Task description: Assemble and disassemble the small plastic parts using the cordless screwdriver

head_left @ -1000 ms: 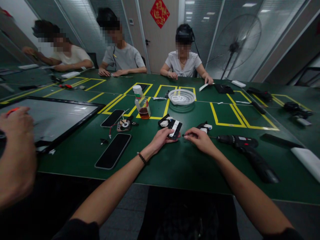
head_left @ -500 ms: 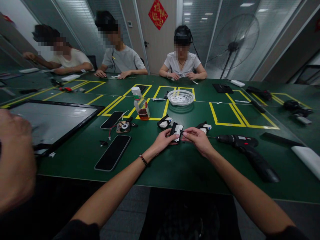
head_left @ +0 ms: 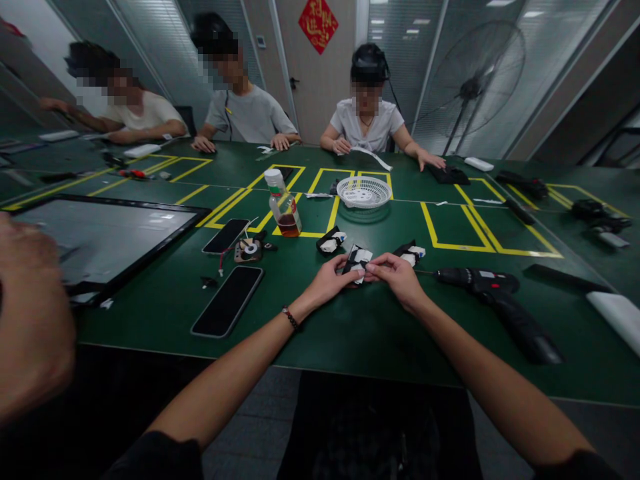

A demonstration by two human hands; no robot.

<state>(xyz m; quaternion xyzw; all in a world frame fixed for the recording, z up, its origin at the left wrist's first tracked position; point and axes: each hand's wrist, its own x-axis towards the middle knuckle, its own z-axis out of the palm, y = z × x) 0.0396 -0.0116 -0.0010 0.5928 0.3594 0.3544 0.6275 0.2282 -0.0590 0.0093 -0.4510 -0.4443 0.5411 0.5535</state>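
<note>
Just above the green table, my left hand point(head_left: 334, 277) is closed around a small black piece with white, paper-like patches point(head_left: 359, 255). My right hand point(head_left: 393, 272) pinches at the right edge of the same piece, thumb and forefinger together. What exactly the right fingertips grip is too small to make out. Behind my hands lie two similar black-and-white bundles, one to the left point(head_left: 331, 241) and one to the right point(head_left: 411, 253). A black power drill point(head_left: 493, 283) rests right of my right hand, its thin bit pointing left towards it.
Two phones, a near one point(head_left: 227, 302) and a farther one point(head_left: 226, 237), lie to the left by a small motor-like part point(head_left: 249, 249). Beyond stand a bottle point(head_left: 286, 207) and a white basket point(head_left: 364, 181). Another person's arm point(head_left: 35, 320) is at far left, beside a framed panel point(head_left: 125, 230).
The black-and-white piece has turned slightly in my hands, showing more white. Across the table, a person has reached a hand out to a black object and holds up a white strip.
</note>
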